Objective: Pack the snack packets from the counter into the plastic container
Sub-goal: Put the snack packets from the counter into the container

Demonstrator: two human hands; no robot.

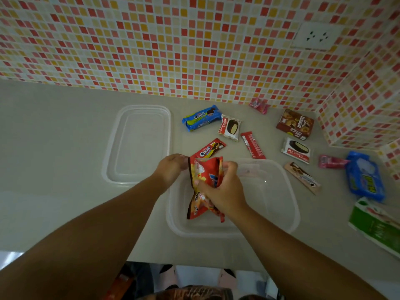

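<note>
The crinkled red snack bag (204, 187) is gripped by the right hand (220, 191) and pinched at its top corner by the left hand (171, 169) — it should be flattened into the clear plastic container (287, 202) directly below.

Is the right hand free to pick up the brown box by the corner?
Probably not yet: the right hand grips the red snack bag over the plastic container. The brown box itself lies unobstructed.

Clear rectangular plastic container (290, 191): translucent, smooth, faint sheen at rim. Clear flat plastic lid (138, 146): same translucent smooth plastic. Crumpled red foil-film snack packet (205, 176): glossy, creased. Blue film biscuit packet (201, 118): shiny. Brown cardboard biscuit box (295, 124): matt print. Pale grey counter (54, 137): smooth, satin finish. Mosaic tile wall (173, 44): glazed small squares, pale grout. White plastic wall socket (317, 35): smooth
</note>
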